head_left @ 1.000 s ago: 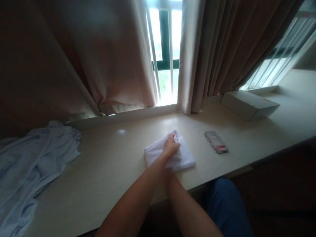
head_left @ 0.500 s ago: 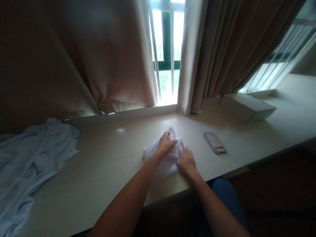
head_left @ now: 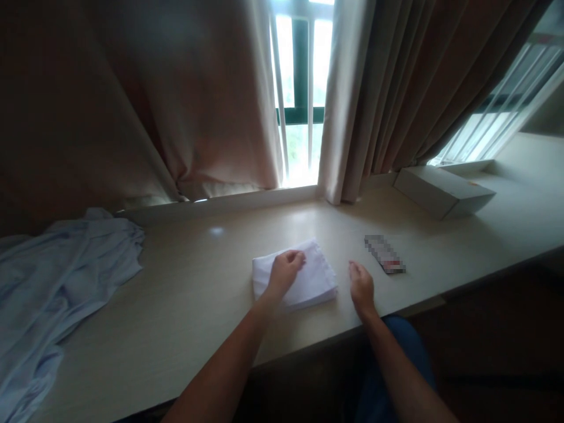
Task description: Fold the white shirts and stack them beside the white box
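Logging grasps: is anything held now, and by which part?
Nothing is visibly held: the left hand is over the folded white cloth, the right hand beside it.

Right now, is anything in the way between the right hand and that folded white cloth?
Nothing visible: only a gap of tabletop separates the right hand from the folded white cloth. The pixelated item lies on that hand's other side, and the left hand is over the cloth, not between them.
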`<state>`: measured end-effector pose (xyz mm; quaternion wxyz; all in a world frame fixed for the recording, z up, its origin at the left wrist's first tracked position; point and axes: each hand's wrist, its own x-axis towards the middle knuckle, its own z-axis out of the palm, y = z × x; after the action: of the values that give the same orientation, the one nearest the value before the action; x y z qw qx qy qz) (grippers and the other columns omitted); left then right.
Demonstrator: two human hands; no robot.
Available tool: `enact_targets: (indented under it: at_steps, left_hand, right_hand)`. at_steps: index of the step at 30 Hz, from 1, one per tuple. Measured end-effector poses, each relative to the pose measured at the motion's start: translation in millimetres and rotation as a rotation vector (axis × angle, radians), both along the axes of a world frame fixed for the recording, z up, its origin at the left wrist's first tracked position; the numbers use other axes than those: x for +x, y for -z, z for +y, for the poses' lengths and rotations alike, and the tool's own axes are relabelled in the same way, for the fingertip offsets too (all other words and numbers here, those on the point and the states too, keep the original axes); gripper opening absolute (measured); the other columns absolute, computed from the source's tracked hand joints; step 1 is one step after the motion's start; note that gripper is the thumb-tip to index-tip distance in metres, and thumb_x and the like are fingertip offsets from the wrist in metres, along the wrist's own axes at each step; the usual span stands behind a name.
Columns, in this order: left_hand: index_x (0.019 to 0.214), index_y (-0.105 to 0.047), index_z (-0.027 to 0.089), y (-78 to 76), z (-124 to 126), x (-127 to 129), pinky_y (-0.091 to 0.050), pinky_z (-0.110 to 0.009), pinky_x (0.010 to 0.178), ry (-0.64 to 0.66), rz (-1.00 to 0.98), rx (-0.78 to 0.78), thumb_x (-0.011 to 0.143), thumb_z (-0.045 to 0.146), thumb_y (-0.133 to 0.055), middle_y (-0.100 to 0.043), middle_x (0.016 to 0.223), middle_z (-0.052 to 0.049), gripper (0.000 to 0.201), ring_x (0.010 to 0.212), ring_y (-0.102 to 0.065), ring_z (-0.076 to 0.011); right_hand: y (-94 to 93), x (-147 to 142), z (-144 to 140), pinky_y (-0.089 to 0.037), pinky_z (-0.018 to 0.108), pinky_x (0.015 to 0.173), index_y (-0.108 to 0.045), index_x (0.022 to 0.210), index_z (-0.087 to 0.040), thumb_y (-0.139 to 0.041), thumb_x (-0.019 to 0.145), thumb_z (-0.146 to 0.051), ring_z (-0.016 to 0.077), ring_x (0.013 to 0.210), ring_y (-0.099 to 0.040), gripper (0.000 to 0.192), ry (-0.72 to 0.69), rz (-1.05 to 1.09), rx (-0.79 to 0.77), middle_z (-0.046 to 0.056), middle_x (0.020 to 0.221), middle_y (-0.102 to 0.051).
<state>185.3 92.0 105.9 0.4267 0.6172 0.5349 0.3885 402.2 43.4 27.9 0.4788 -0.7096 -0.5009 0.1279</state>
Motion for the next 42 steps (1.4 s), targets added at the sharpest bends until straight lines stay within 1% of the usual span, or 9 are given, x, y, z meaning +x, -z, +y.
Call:
enact_targets:
  at_steps: [3,7,12,17,21,29,33,37,42]
  left_hand:
    - [0.11,-0.07,0.019,2.0,2.6,-40.2,-0.048,-0.036,0.096,-0.216,0.326,0.216,0.089,0.045,-0.048,-0.071,0.113,-0.01,0.039,0.105,-0.064,-0.0228]
    - [0.133,-0.057,0.022,16.5,4.8,-71.1,-0.024,-0.047,0.116,-0.096,0.757,0.328,0.094,0.047,-0.036,-0.048,0.146,-0.009,0.05,0.141,-0.034,-0.0285]
    - [0.148,-0.035,0.031,43.5,-3.3,-67.9,-0.008,-0.052,0.118,0.052,0.999,0.315,0.091,0.063,-0.031,-0.027,0.158,-0.008,0.066,0.148,-0.015,-0.0303]
    - [0.151,-0.028,0.03,61.5,-6.1,-60.9,0.001,-0.051,0.118,0.082,1.048,0.308,0.086,0.07,-0.031,-0.022,0.16,-0.009,0.077,0.149,-0.01,-0.0302]
    - [0.151,-0.03,0.029,66.1,-3.8,-61.3,0.002,-0.051,0.118,0.082,1.032,0.302,0.084,0.072,-0.032,-0.025,0.159,-0.009,0.079,0.148,-0.013,-0.0308]
    - [0.15,-0.032,0.03,62.6,-4.4,-61.0,0.0,-0.051,0.118,0.083,1.015,0.269,0.084,0.07,-0.038,-0.028,0.158,-0.009,0.077,0.147,-0.015,-0.0314]
    - [0.151,-0.03,0.029,50.3,-2.9,-60.1,-0.003,-0.053,0.118,0.111,0.997,0.219,0.084,0.072,-0.037,-0.024,0.159,-0.01,0.08,0.148,-0.014,-0.0322]
    - [0.151,-0.027,0.031,37.3,-16.2,-58.7,0.001,-0.06,0.116,0.067,0.98,0.321,0.08,0.075,-0.04,-0.016,0.161,-0.009,0.085,0.148,-0.005,-0.035]
    - [0.148,-0.033,0.038,52.7,-44.6,-62.3,-0.002,-0.066,0.113,0.082,0.985,0.358,0.076,0.071,-0.053,-0.018,0.161,-0.008,0.082,0.147,-0.006,-0.0408]
  right_hand:
    - [-28.5,-24.9,4.0,-0.037,0.042,0.108,-0.057,0.131,-0.009,-0.031,0.094,-0.037,0.0259,0.125,-0.051,0.054,-0.104,-0.096,0.025,0.017,0.132,-0.058]
    - [-63.5,-74.9,32.6,-0.011,0.046,0.119,-0.046,0.142,-0.015,-0.031,0.097,-0.038,0.0249,0.145,-0.022,0.053,-0.397,-0.409,-0.026,0.011,0.152,-0.038]
    - [-51.4,-85.2,74.6,0.003,0.051,0.117,-0.039,0.147,-0.017,-0.033,0.095,-0.054,0.0294,0.148,-0.009,0.064,-0.59,-0.604,-0.287,0.01,0.157,-0.028]
    - [-8.5,-65.4,80.1,-0.007,0.049,0.117,-0.023,0.154,-0.018,-0.021,0.094,-0.065,0.0291,0.147,-0.012,0.076,-0.582,-0.598,-0.4,0.01,0.16,-0.017]
    - [4.8,-63.7,76.2,-0.004,0.048,0.117,-0.024,0.154,-0.019,-0.02,0.094,-0.066,0.0284,0.148,-0.006,0.076,-0.545,-0.596,-0.384,0.008,0.161,-0.016]
    - [-0.2,-66.8,74.1,0.003,0.051,0.117,-0.024,0.154,-0.021,-0.02,0.094,-0.065,0.0269,0.149,0.002,0.074,-0.53,-0.601,-0.396,0.006,0.161,-0.017]
    - [-16.1,-68.6,73.1,0.005,0.054,0.116,-0.027,0.153,-0.02,-0.023,0.095,-0.063,0.0285,0.149,0.001,0.072,-0.531,-0.639,-0.398,0.007,0.16,-0.018]
    - [-38.6,-75.1,58.3,0.009,0.053,0.115,-0.029,0.152,-0.021,-0.027,0.095,-0.063,0.0279,0.149,0.004,0.071,-0.514,-0.746,-0.212,0.008,0.161,-0.017]
    - [-28.3,-79.0,33.5,0.001,0.051,0.117,-0.032,0.151,-0.024,-0.037,0.089,-0.07,0.0304,0.149,-0.001,0.078,-0.667,-0.766,-0.171,0.009,0.161,-0.016]
